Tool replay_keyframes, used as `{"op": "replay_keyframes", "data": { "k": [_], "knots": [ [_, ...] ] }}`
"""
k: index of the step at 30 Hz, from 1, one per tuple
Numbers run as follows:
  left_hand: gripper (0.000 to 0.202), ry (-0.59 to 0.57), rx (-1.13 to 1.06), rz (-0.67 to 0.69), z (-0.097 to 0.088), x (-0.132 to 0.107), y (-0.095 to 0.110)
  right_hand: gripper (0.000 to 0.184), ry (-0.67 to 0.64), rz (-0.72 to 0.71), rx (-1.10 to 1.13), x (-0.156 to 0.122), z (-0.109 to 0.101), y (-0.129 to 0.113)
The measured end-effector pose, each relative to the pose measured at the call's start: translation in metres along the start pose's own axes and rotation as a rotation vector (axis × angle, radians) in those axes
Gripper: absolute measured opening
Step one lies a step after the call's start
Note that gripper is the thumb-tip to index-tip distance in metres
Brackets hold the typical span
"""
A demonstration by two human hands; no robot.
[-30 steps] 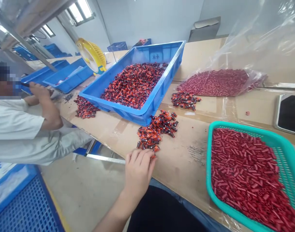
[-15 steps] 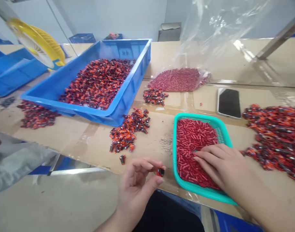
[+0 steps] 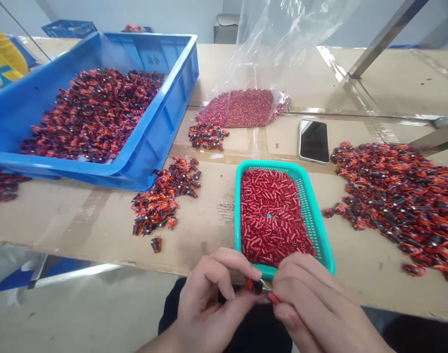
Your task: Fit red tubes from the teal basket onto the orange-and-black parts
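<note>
Left hand (image 3: pixel 212 296): thumb and index pinched on a small black-and-orange part (image 3: pixel 256 286), other fingers loosely curled. Right hand (image 3: pixel 312 294): fingers closed on a thin red tube (image 3: pixel 273 298), end just beside the part (can't tell if they touch). Both at the near rim of a turquoise perforated plastic basket (image 3: pixel 321 240) holding short red tubes (image 3: pixel 268 201). Left of it on the brown cardboard-covered tabletop (image 3: pixel 205 220): one loose black-and-orange piece (image 3: pixel 156 244), then a black-and-orange pile (image 3: pixel 156 208). Deep blue plastic crate (image 3: pixel 136 169) behind that.
</note>
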State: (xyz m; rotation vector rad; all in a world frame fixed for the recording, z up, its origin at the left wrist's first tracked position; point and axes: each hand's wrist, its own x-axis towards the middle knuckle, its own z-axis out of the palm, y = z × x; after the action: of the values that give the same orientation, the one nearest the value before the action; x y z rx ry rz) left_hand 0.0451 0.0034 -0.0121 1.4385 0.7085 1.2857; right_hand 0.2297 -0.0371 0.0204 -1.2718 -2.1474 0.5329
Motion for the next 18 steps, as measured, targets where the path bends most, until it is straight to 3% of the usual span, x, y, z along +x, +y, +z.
{"op": "replay_keyframes", "data": {
  "k": [5,9,15,18],
  "knots": [
    [0.034,-0.110,0.177,0.138,-0.004,0.002,0.008,0.033,0.026,-0.089,-0.185,0.004,0.000,0.001],
    [0.027,-0.203,0.355,0.225,-0.012,-0.004,0.007,0.034,-0.030,-0.077,-0.197,0.005,-0.004,0.002],
    [0.032,-0.180,0.472,0.371,-0.015,-0.013,0.005,0.032,-0.071,-0.039,-0.105,0.001,-0.007,-0.003],
    [0.030,-0.173,0.448,0.329,-0.012,-0.014,0.007,0.032,-0.099,0.011,-0.045,0.003,-0.010,-0.007]
  ]
}}
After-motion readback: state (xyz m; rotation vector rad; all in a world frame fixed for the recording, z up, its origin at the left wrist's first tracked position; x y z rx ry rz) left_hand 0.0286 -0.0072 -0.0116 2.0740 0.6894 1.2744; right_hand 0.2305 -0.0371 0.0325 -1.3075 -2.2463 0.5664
